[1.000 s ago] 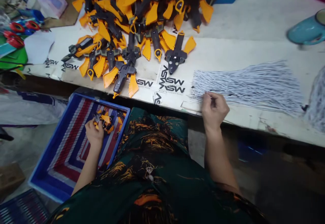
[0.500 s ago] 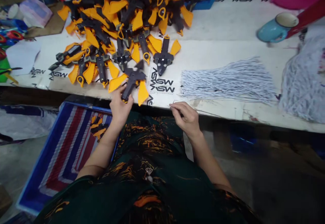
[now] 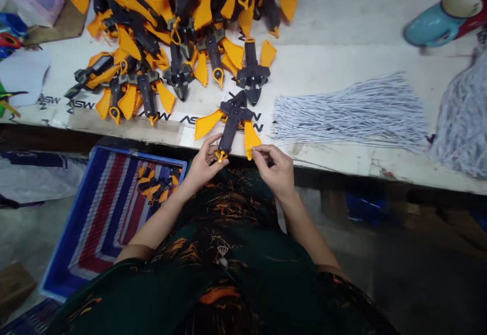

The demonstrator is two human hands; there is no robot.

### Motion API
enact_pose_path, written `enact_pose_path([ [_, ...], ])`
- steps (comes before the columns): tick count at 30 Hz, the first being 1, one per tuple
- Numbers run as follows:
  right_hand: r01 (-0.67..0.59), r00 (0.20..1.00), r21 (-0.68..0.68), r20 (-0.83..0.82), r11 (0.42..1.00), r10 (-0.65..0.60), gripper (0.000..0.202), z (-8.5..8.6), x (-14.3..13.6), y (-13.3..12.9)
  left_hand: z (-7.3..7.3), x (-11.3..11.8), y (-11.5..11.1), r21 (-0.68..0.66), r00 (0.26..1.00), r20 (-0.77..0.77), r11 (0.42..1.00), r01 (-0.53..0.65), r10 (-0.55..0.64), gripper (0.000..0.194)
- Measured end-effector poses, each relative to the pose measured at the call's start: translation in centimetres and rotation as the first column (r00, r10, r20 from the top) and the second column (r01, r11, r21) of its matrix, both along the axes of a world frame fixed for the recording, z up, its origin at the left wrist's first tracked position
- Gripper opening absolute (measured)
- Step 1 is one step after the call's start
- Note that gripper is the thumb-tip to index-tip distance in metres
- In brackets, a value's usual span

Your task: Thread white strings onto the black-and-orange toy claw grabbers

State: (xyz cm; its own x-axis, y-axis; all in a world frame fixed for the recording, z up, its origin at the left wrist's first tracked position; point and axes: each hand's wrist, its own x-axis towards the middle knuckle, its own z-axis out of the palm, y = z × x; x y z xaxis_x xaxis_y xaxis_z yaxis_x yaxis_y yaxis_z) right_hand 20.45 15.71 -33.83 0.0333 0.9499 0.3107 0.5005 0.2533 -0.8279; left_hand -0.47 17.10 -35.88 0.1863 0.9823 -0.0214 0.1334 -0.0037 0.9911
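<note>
My left hand (image 3: 208,161) is closed round the tail end of a black winged toy (image 3: 230,129) with orange wings, at the table's front edge. The toy's pointed head faces away from me, and a small orange loop shows at its tail by my fingers. My right hand (image 3: 277,169) pinches a thin white string (image 3: 253,148), of which only a short tip shows, close to the toy's right wing. Right of that hand lies a flat bundle of white strings (image 3: 342,114).
A large heap of similar toys (image 3: 152,26) covers the back left of the table (image 3: 342,36). A blue mug (image 3: 433,28) and a pile of white strings (image 3: 462,122) are at right. Below left, a blue crate (image 3: 70,223) with striped lining holds several toys.
My left hand has moved right with the toy, bringing it close to my right hand, and its tail loop now shows. The view has shifted slightly.
</note>
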Motion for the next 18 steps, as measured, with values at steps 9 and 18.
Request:
enact_pose_path([
  [9, -0.141, 0.980, -0.011, 0.144, 0.990, 0.141, 0.018, 0.9, -0.4, -0.4, -0.8, 2.5, -1.5, -0.198, 0.987, -0.156, 0.980, 0.008, -0.039, 0.018],
  [18, -0.121, 0.909, -0.052, 0.395, 0.991, 0.132, 0.021, -1.0, -1.0, 0.1, -0.9, 1.9, -0.6, -0.088, 0.992, -0.111, 0.993, -0.077, 0.067, 0.031],
])
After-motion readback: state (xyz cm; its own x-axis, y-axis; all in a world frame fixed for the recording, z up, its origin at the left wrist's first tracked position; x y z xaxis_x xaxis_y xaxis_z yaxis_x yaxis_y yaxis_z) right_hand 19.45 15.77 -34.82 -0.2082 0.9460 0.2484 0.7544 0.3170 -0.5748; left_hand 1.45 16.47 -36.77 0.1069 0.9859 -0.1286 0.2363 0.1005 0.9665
